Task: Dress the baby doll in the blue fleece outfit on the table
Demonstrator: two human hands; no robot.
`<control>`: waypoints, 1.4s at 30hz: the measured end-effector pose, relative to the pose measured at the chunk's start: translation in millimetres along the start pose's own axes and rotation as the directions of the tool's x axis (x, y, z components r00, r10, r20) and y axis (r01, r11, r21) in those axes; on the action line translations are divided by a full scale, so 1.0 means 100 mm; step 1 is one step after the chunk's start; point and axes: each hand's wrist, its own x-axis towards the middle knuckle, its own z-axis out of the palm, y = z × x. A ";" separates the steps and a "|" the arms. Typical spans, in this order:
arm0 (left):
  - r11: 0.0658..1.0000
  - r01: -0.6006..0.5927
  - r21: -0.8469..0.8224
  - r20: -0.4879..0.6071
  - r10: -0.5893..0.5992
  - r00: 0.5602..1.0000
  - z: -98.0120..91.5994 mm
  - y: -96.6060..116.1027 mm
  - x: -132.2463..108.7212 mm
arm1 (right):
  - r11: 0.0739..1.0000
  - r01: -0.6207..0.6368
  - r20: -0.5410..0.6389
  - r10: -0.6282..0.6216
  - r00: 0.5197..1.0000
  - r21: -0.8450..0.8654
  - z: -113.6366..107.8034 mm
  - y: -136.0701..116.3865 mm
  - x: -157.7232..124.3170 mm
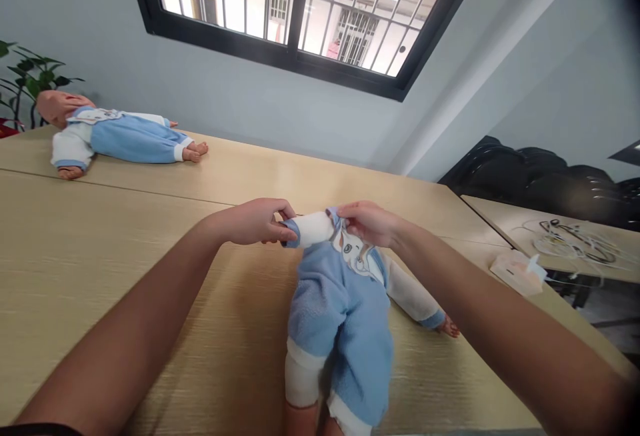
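A baby doll's body (345, 303) in a blue and white romper lies on the table, legs towards me. My left hand (257, 221) has its fingers closed at the blue cuff of the white sleeve (314, 229) on the doll's left-hand side in view. At the blue-edged collar, my right hand (367, 219) pinches the cloth of the romper (320, 289) above a printed animal face. The other sleeve reaches out to the right, and a small doll hand (450, 326) shows at its end. No doll head shows here. Whether an arm fills the held sleeve I cannot tell.
Another doll (130, 135) in a matching outfit lies at the far left of the table (100, 263), beside a plant (37, 73). A tissue box (517, 273) stands at the right. Cables (580, 243) lie on a side table, with black chairs (540, 173) behind.
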 end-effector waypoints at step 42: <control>0.991 0.097 0.089 0.082 -0.105 0.991 -0.15 -0.51 0.15 | -0.184 0.447 0.448 -0.655 0.608 -0.875 -0.33 0.35 -0.10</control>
